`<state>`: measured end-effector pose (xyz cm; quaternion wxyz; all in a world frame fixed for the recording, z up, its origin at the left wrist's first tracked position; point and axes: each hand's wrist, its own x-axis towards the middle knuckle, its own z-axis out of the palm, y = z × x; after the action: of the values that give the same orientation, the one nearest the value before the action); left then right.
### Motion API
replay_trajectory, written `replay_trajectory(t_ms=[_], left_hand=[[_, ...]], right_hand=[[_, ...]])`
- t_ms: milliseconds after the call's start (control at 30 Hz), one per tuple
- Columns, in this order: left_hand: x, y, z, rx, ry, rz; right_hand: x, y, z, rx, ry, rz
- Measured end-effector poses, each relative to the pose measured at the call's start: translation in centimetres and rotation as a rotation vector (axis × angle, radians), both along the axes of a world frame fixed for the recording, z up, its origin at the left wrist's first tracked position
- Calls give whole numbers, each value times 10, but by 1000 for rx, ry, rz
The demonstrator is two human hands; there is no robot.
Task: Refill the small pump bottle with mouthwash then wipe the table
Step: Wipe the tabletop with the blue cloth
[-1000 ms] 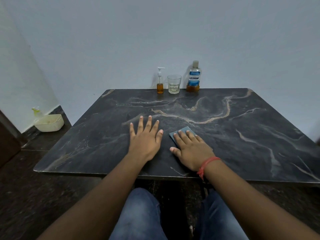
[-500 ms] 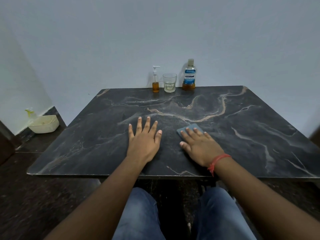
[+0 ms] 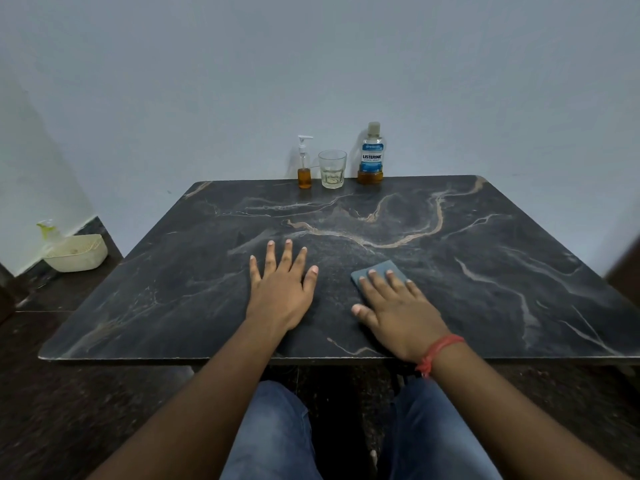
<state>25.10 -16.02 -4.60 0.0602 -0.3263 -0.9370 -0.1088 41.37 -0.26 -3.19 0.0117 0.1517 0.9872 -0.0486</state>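
1. Table (image 3: 485, 306): dark stone look w/ pale wavy veins, smooth & flat.
2. Left hand (image 3: 280, 292) lies flat on the table, fingers spread, holding nothing.
3. Right hand (image 3: 398, 313) lies flat too, fingers pressing on a thin blue-grey cloth (image 3: 377, 270), a flat rectangle.
4. Far edge, by the wall: small pump bottle (image 3: 304, 168) w/ orange liquid, clear ridged glass (image 3: 332, 169) just right of it, then mouthwash bottle (image 3: 371, 154), nearly empty.
5. Red string on right wrist.
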Motion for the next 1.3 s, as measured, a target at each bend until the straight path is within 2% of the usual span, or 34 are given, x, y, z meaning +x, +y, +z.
replay_trajectory(t_ms=[67, 200, 367, 500, 533, 667, 833, 967, 1000, 1133, 1267, 1300], left_hand=[[0, 1, -1, -1, 1, -2], [1, 0, -2, 8, 8, -1], [1, 0, -1, 3, -3, -5], [1, 0, -1, 5, 11, -10], [1, 0, -1, 6, 15, -9], [1, 0, 0, 0, 11, -12], [2, 0, 1, -6, -12, -10], [0, 2, 0, -42, -71, -4], [0, 3, -1, -53, -84, -6], [-3, 3, -2, -75, -101, 0], [-2, 3, -2, -84, -96, 5], [-2, 3, -2, -85, -96, 3]], right_hand=[[4, 6, 0, -2, -11, 24], [3, 31, 2, 15, 6, -204], [9, -1, -3, 35, 11, 19], [7, 36, 1, 20, 27, -236], [7, 31, 1, 18, 34, -234], [15, 3, -2, 30, 26, 55], [13, 43, 3, 25, 39, -259], [19, 14, -2, 30, 23, 11], [20, 22, 0, 16, 8, 16], [20, 48, 3, 30, 26, -243], [24, 15, -1, 24, 9, 68], [24, 24, 1, 10, -12, 71]])
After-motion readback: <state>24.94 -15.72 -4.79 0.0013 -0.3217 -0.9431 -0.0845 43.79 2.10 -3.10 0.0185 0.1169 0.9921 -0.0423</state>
